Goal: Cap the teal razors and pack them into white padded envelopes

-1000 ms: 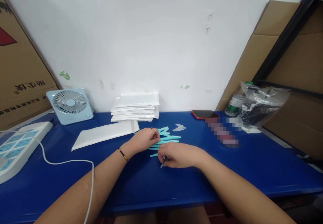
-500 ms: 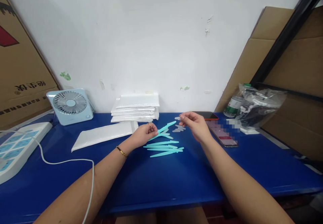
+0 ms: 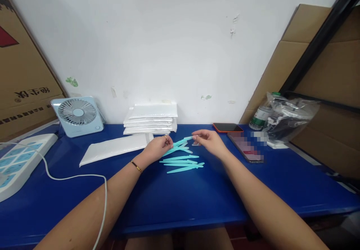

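My left hand [image 3: 158, 147] pinches a thin teal plastic stick [image 3: 180, 143] by its near end, and the stick slants up to the right. My right hand [image 3: 208, 142] is closed in a pinch at the stick's far tip, holding a small pale cap [image 3: 195, 137]. Several more teal sticks [image 3: 182, 163] lie flat on the blue table [image 3: 197, 197] just in front of both hands. Any loose caps behind my right hand are hidden.
A stack of white padded envelopes [image 3: 151, 119] stands by the wall, one envelope [image 3: 116, 147] lying flat to its left. A small fan [image 3: 77, 115], a white power strip [image 3: 19, 160] with cable, two phones [image 3: 244, 146], a bottle [image 3: 260, 116] and a plastic bag [image 3: 291, 116] are around.
My right hand left the sticks near the front, rose to the back where small caps lay, then came down to the tip of the stick my left hand lifted.
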### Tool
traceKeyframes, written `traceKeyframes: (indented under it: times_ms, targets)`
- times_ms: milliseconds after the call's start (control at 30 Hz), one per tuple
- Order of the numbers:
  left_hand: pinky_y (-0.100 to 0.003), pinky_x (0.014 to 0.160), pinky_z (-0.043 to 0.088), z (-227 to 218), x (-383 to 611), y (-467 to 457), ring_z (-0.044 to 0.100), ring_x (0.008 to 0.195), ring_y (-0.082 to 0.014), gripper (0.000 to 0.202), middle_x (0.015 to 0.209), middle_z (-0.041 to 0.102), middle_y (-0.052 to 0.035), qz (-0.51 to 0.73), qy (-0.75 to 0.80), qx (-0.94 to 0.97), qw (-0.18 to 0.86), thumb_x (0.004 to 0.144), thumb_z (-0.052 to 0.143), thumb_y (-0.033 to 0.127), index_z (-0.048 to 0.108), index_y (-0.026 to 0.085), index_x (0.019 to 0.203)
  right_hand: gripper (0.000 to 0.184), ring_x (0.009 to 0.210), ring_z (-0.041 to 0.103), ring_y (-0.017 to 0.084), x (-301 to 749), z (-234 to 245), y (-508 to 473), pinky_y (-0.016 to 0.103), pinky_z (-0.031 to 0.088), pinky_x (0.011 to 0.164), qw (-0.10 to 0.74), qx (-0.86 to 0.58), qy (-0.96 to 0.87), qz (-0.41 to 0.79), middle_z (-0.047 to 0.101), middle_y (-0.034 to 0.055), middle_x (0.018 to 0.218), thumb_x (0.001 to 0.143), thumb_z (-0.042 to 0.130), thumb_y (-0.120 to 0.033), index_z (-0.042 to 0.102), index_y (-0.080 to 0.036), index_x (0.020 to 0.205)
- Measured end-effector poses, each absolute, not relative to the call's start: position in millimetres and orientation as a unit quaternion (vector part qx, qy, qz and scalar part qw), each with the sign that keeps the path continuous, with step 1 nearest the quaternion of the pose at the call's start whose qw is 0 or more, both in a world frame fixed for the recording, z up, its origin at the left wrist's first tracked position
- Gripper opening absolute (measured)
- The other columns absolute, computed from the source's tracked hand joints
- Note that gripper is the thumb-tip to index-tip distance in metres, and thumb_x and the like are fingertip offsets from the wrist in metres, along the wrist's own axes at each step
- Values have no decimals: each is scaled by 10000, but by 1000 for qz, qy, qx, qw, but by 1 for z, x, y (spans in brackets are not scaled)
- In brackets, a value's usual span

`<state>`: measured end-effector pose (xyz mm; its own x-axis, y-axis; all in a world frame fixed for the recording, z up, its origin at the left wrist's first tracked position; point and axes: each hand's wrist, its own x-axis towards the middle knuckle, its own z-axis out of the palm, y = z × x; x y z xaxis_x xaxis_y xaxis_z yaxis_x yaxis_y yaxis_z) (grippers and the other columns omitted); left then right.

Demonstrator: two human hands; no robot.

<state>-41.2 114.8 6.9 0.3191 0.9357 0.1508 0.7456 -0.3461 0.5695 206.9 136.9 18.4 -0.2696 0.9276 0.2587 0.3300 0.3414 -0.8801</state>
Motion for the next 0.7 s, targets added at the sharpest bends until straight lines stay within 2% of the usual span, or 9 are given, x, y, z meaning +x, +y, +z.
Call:
traceKeyframes:
  times_ms: [100,167,333,533,633,700]
  targets:
    - [-269,635,412,10,-43,112,561,778,-174,196,866,612,-28,221,553,795,117,806,506,342,596,206,914,182,672,592,156,223,18,146,270,449,644,343,-503,-773,178,666,30,750,768,590,-294,694,-190,875]
    - [-274,699,424,13,-40,108,560,854,-181,208,948,605,-33,210,530,817,88,795,532,341,609,215,942,150,687,576,150,231,15,152,260,434,652,289,-510,-802,117,655,35,802,770,568,-229,700,-191,830]
    - [-294,759,409,17,-22,97,543,936,-212,201,961,609,-30,124,461,878,35,763,606,373,663,254,915,151,740,568,143,225,2,157,242,422,692,195,-440,-873,79,602,50,900,759,614,-228,682,-196,890]
    - [-273,708,404,14,-13,94,566,851,-194,135,848,631,-36,97,501,858,65,794,553,271,672,212,771,84,722,564,152,210,-1,154,241,394,665,126,-450,-884,14,594,60,823,772,529,-150,612,-162,776]
    - [-261,684,403,13,-16,94,572,818,-186,142,838,629,-36,105,509,850,82,793,545,274,664,206,756,91,685,564,152,212,1,152,244,370,603,123,-482,-867,6,617,60,828,750,515,-147,602,-172,763]
    - [-259,679,403,13,-19,96,575,807,-183,149,849,631,-38,120,517,844,81,801,532,278,652,202,756,80,678,566,148,217,3,152,237,372,593,150,-479,-863,60,629,44,797,750,516,-168,593,-179,768]
